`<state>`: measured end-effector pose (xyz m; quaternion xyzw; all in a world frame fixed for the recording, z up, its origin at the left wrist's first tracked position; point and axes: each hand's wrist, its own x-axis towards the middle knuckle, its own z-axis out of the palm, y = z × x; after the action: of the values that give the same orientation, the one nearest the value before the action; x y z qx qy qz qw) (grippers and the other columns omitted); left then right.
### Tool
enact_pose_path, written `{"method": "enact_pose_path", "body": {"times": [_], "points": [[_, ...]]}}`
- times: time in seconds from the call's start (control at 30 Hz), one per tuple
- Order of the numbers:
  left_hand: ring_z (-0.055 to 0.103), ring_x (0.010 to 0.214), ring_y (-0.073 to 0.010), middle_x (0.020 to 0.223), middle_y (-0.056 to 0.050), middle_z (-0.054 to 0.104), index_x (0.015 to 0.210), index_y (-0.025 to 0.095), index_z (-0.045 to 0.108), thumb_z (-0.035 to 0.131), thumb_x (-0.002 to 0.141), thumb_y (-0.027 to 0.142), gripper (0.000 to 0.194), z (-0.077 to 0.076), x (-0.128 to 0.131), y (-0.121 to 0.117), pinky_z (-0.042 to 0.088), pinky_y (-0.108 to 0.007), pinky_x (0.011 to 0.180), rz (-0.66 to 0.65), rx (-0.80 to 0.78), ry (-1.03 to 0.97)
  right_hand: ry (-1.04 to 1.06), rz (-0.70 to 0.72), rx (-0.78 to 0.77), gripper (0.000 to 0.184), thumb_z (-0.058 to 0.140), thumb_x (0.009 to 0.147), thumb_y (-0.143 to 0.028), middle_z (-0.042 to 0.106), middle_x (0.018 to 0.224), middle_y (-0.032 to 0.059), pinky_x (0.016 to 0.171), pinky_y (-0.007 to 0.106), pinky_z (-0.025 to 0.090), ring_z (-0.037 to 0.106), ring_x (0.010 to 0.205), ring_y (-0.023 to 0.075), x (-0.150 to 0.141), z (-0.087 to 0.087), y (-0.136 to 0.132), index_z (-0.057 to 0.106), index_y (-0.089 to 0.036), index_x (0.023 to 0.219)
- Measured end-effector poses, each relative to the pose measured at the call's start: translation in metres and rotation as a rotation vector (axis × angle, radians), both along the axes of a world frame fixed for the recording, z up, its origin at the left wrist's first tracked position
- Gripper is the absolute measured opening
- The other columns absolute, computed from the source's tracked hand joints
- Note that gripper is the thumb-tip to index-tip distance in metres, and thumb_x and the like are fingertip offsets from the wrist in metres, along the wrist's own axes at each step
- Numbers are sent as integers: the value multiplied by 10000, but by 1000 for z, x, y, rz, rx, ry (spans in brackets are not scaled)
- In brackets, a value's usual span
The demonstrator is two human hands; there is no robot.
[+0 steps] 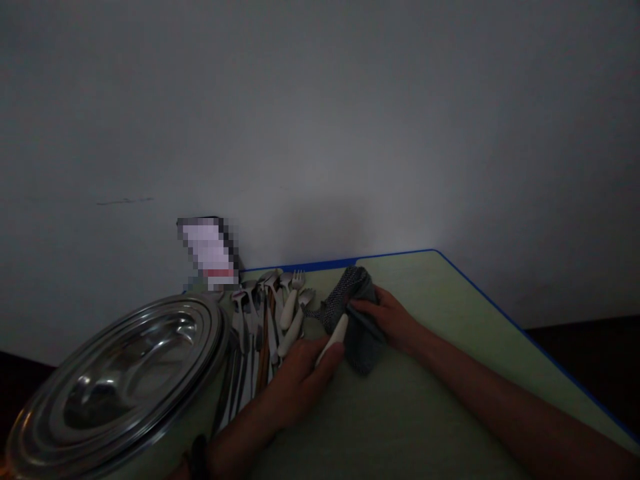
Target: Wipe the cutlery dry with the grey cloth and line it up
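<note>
My left hand (313,373) is closed round a piece of cutlery with a white handle (334,339). Its far end is hidden in a grey cloth (363,337), so I cannot tell whether it is a fork or a spoon. Fingers of my right hand (387,313) pinch that cloth around the covered end. Just left of my hands lies a row of cutlery: a white-handled fork (293,300), another white-handled piece (295,327), and several metal spoons (240,317). Brown chopsticks (264,347) lie among them.
Large oval metal trays (145,360) are stacked at the table's left side. Behind them a phone with a blurred-out screen (207,250) leans against the wall (320,120). The pale green table (425,287) has a blue edge and meets the wall at the back.
</note>
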<state>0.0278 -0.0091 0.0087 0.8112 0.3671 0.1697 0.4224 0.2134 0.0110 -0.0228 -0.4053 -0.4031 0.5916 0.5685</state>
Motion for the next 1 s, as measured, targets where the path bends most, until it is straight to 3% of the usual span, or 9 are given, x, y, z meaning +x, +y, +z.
{"method": "enact_pose_path", "body": {"times": [0.13,0.33,0.6,0.77,1.0], "points": [[342,518,-94,553,52,345,622,175,392,265,917,419,404,-4,-1,0,251,-218,480,-20,1,3,-86,-10,56,205,657,706,-355,672,754,-12,669,256,469,597,691,130,-1,-5,1,618,-193,825],[350,519,-90,560,54,356,610,174,394,289,918,403,398,-6,-1,-1,249,-221,490,-21,12,-8,-87,-93,23,266,636,702,-445,665,687,-9,591,238,461,587,630,137,-3,-5,2,630,-184,749],[402,580,-113,593,35,400,625,180,405,267,914,398,388,1,-2,-4,309,-208,523,32,-78,-50,15,-21,-78,273,730,606,-365,689,743,5,636,264,487,622,648,148,-3,1,-2,634,-190,792],[377,525,-98,550,47,380,601,175,399,264,921,388,407,-5,-2,-1,279,-218,505,-6,17,13,-193,-58,20,306,700,647,-383,685,876,35,683,291,479,614,732,165,-2,-3,-2,624,-188,870],[407,519,-103,558,43,407,618,172,427,279,921,349,381,-6,0,-3,274,-237,508,-32,177,107,-438,-289,24,356,551,735,-514,652,673,11,600,265,423,568,649,168,-10,2,-5,611,-165,701]]}}
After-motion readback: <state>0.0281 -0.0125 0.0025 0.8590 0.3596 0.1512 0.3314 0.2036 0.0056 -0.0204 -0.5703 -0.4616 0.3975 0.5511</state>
